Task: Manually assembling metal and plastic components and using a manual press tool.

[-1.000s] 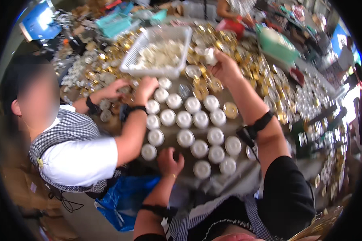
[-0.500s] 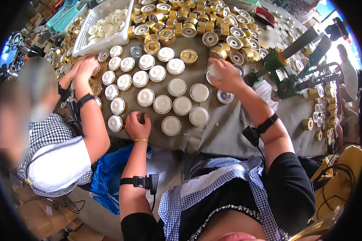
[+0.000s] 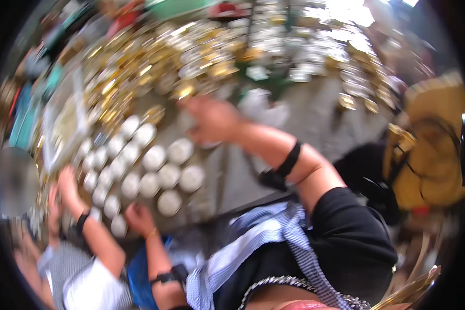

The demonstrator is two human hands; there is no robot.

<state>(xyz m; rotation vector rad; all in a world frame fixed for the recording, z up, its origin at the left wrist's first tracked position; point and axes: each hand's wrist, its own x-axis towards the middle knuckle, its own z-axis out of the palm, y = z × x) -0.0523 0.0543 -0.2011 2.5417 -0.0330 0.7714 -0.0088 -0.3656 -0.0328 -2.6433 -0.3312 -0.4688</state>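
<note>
From where I watch, the whole view has swung since half a second ago and is now smeared with motion, so fine detail is lost. At the far left a co-worker's hand sits at the edge of the round white lids, much where it was before, its wrist band showing. The white tray that stood top left has slid to the left rim and now looks tilted. The lids remain in their rows on the grey table, but they have drifted left and lower in the picture. My left hand rests at the near edge of the rows, just beside the lowest lid, as it did before; its fingers look curled, though I cannot tell whether they grip anything. My right hand has come away from the lid rows and reaches past them, near the heap of gold caps; the blur hides whether it is open or closed. Right of it, the yellow bag has moved into plain view
</note>
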